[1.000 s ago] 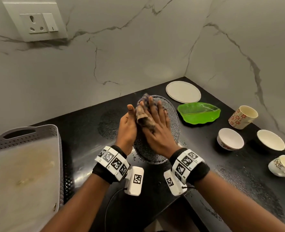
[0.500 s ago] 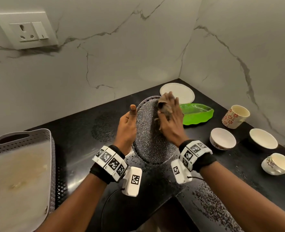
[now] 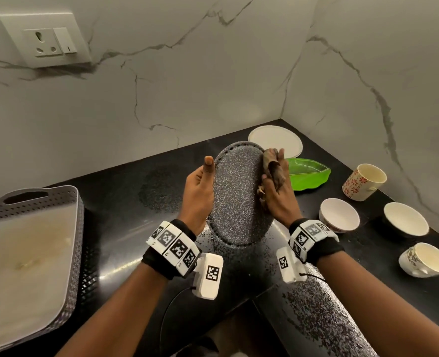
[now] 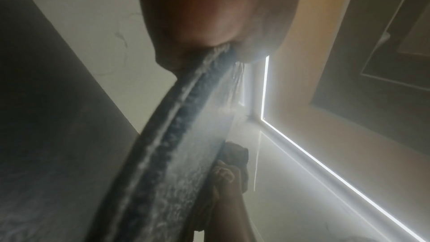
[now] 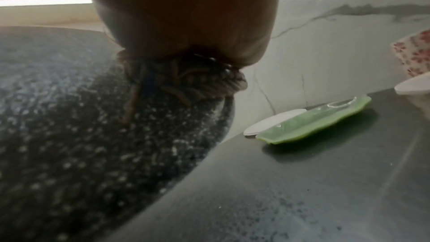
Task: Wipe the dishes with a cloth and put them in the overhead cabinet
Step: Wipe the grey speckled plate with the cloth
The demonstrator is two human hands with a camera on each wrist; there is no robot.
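Socket plate [image 3: 44, 39]: white, with a switch, on the far-left marble wall.
Basket [image 3: 77, 228]: grey, perforated, with a handle slot, near left on the counter; pale liner inside.
Counter [image 3: 125, 222]: black, speckled, glossy.
Walls [image 3: 213, 81]: white marble with grey veins, meeting at the far right corner.

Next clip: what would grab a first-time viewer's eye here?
The speckled grey oval plate, held on edge above the black counter, the left hand gripping its left rim. The right hand presses a crumpled brown cloth to its right rim. Behind it lies a bright green leaf-shaped dish.
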